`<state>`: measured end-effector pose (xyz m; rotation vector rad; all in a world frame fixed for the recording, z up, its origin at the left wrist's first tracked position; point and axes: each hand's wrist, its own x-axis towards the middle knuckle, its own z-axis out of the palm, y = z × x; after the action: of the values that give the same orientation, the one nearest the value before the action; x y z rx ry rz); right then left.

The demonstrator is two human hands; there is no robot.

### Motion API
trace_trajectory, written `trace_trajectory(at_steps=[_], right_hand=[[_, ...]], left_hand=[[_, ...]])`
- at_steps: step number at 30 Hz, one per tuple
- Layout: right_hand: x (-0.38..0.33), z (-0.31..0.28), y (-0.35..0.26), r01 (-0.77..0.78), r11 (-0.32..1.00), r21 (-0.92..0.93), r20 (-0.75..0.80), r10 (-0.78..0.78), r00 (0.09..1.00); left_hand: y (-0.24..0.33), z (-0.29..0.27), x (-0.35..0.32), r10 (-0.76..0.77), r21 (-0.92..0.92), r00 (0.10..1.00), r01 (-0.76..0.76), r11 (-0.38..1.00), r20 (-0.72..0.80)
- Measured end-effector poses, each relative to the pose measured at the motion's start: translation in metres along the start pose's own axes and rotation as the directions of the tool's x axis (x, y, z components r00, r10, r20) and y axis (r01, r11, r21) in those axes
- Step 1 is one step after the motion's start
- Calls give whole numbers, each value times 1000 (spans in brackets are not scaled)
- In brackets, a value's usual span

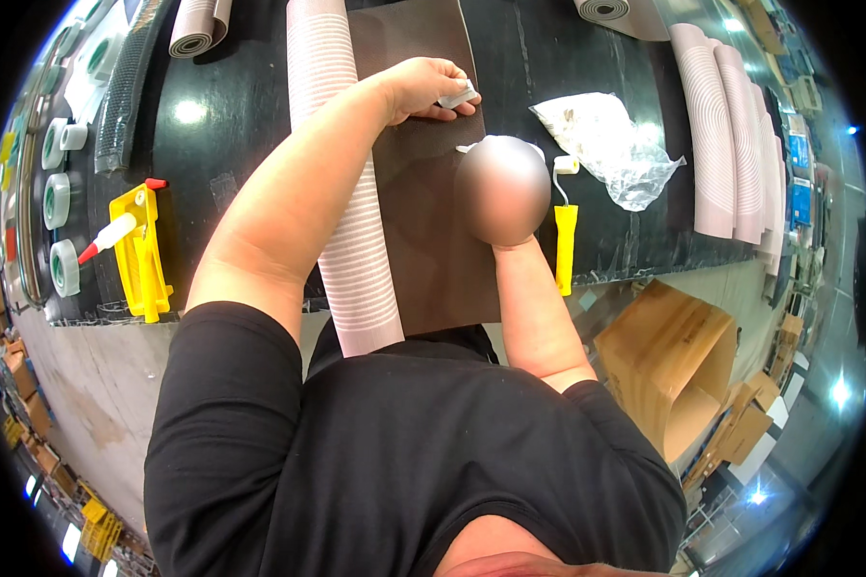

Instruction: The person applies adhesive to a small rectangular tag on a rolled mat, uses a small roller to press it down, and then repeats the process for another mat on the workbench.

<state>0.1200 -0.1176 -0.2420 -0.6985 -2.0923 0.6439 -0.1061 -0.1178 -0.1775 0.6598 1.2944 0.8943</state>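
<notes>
A long mat lies on the black table, its pale striped roll (pixel 361 240) at the left and its brown underside (pixel 433 231) spread flat to the right. Over the brown side's far part, my left hand (pixel 428 88) is closed on a small white piece (pixel 458 94), too small to identify. My right hand (pixel 502 197) rests at the mat's right edge. A blur covers it, so its fingers cannot be made out; a bit of white shows at its far side. Just right of it lies a small paint roller (pixel 565 236) with a yellow handle.
A crumpled clear plastic bag (pixel 606 144) lies right of the roller. Several rolled mats (pixel 717 135) line the table's right end. At left are a yellow tray (pixel 142 255), a white bottle with red tip (pixel 111 236) and tape rolls (pixel 64 267). A cardboard box (pixel 664 356) stands below the table.
</notes>
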Motion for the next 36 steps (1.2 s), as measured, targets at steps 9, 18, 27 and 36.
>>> trace_trajectory(at_steps=[9,18,27,36], right_hand=[[4,-7,-14,70,997,-23,-73,-72,995],[-1,-11,-17,102,992,-75,-46,-106,993],[-13,-16,-12,118,987,-113,13,-117,993],[6,-12,-23,130,985,-116,7,-130,991]], left_hand=[[-1,2,1,5,-4,1000,-6,1000,-15],[2,4,-2,2,12,1000,-1,1000,-28],[1,2,-1,-3,-19,1000,3,1000,-14],[0,1,1,5,-1,1000,-5,1000,-1]])
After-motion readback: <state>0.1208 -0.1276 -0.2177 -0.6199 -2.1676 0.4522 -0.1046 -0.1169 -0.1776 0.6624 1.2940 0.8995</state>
